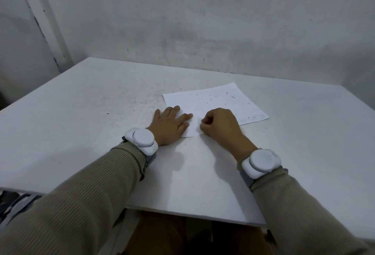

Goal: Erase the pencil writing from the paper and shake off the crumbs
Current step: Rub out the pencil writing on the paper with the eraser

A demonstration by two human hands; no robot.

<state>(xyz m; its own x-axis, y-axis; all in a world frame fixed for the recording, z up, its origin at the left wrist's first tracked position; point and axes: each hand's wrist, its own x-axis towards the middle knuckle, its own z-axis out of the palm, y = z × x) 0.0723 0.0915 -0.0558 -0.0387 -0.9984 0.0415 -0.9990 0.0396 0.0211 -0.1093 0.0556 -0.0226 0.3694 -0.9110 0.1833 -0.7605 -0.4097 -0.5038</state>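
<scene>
Nearest, along the bottom of the frame: two ribbed beige sleeves [71,204], each ending in a white wrist device [142,141], with brown trousers [162,234] below the bench [81,112] edge. Just above centre, the left hand [170,124], pressed flat on the lower-left corner of the paper [215,100], fingers [185,115] straight and spread. Beside it, the right hand [221,124], resting on the sheet's near edge, fingers curled tight toward the thumb as if pinching a small eraser. No eraser visible, so cannot tell what, if anything, is held.

Paper right of centre, flat and skewed on the bench. Faint pencil writing [251,119] along its lower-right edge, to the right of the right hand. Dark crumbs [213,97] scattered over its upper half.

Probably mid-erasing, with that last line yet to go. To do it well: press the left palm firmly so the sheet neither slides nor buckles, shift that hold nearer the writing, and rub in short strokes away from the pinned corner, lightly enough not to crease or tear. Then lift by two edges and tip the crumbs off, away from the lap.

Around: grey specks [140,100] on the bench left of the sheet, and a scuffed grey wall [203,21] behind. In the way: only the right hand itself, covering the start of the line.
</scene>
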